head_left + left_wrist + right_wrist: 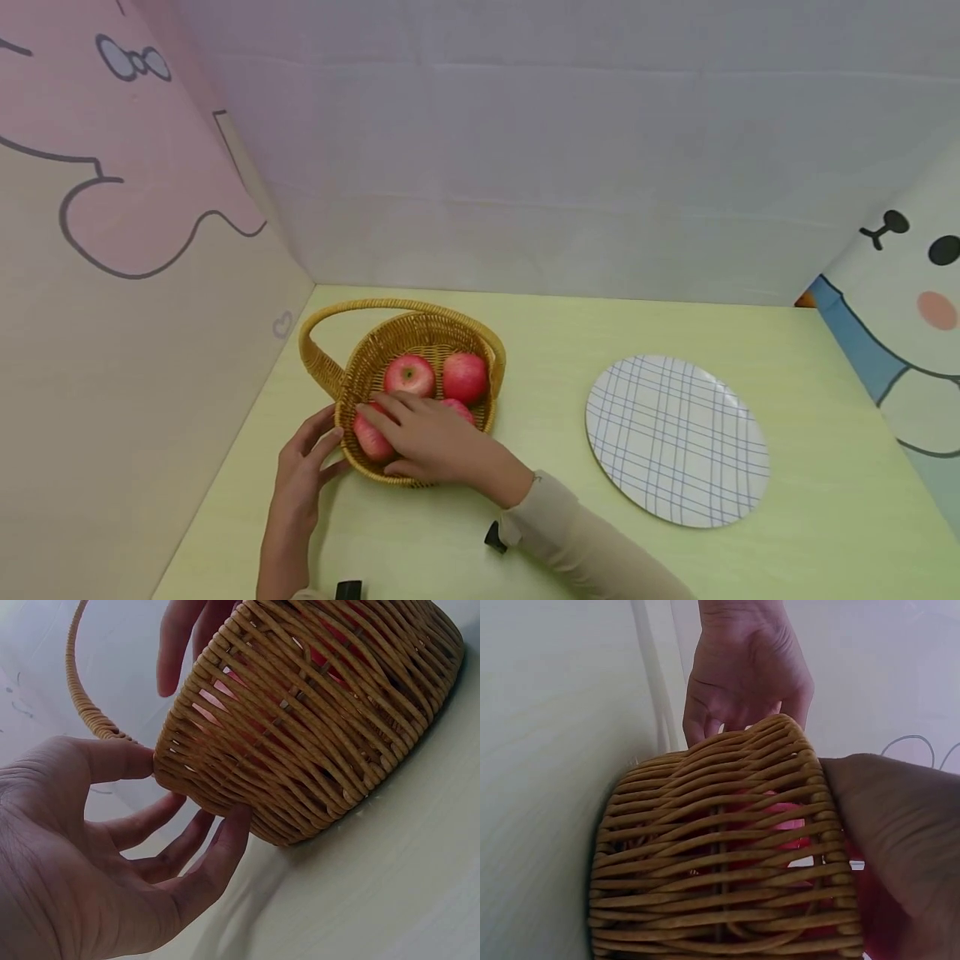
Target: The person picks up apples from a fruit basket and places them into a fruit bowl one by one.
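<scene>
A round wicker basket with a tall arched handle holds several red apples, two of them whole in view at the back, an apple and another apple. My right hand reaches into the front of the basket, its fingers over the front-left apple and the thumb on the near side. It partly covers one more apple. At the basket's left side, my left hand holds the outer wall. The left wrist view shows that hand's bent fingers and thumb against the weave.
A round white plate with a blue line pattern lies on the pale yellow-green table, right of the basket. A white wall stands behind, and printed panels flank both sides; the left panel is close to the basket.
</scene>
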Demonstrator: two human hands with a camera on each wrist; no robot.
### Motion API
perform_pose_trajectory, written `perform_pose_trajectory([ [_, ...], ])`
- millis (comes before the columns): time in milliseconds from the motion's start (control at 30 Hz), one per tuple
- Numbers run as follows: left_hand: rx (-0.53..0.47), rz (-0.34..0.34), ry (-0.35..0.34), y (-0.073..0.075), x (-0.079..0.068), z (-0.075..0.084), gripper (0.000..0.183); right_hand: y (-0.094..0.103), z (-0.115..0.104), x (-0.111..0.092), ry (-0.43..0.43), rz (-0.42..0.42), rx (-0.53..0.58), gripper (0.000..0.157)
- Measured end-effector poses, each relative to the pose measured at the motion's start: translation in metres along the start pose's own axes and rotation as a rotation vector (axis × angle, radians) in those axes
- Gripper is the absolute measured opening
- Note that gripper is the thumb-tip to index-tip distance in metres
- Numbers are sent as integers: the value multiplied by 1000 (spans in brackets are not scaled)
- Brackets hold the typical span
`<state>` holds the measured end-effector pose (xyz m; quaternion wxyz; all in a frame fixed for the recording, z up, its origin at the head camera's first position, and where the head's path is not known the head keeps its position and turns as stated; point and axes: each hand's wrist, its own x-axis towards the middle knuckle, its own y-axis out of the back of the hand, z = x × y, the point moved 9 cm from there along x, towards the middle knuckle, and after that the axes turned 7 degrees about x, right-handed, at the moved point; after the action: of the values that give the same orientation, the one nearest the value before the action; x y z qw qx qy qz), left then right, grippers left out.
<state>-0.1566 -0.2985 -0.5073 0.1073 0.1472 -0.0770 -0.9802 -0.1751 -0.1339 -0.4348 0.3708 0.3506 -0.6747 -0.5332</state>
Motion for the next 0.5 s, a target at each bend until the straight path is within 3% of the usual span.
perform_pose_trajectory([
  [233,-16,-7,-6,-2,1,-4,53,-8,-2,10,-5,-45,-61,90],
  [500,-37,-20,-20,-1,1,-4,52,-13,-8,22,-11,-39,-108,87],
])
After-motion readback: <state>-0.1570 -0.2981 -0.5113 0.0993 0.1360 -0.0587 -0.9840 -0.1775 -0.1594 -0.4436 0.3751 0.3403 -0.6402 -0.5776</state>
